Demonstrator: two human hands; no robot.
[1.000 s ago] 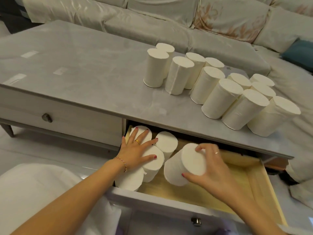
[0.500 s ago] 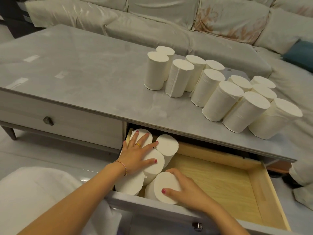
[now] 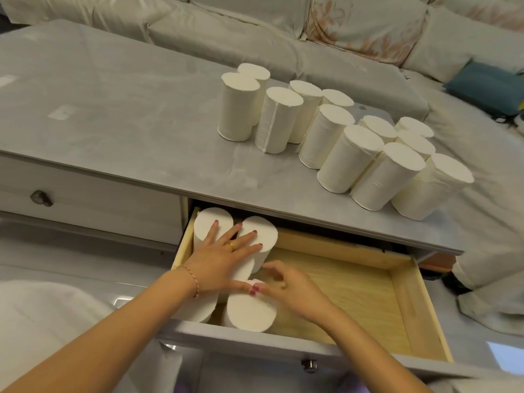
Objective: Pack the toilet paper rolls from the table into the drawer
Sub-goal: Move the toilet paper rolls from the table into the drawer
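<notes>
Five rolls stand on end in the left end of the open drawer (image 3: pixel 408 293), packed tight against its left wall, an arrangement that seems meant to leave the bare wooden floor to the right free for the rest. Left hand (image 3: pixel 224 256) lies flat with fingers spread across the tops of the rear rolls (image 3: pixel 259 231), apparently pressing them down and holding the group against the left wall. Right hand (image 3: pixel 292 290) has loosely curled fingers that hold nothing; its fingertips touch the top edge of the front roll (image 3: pixel 249 310), which stands by the drawer's front edge, seemingly nudging it against its neighbours. Many more rolls (image 3: pixel 371 154) stand upright in a close cluster toward the right end of the table (image 3: pixel 113 109), near its front edge, so packing is judged at an early stage
</notes>
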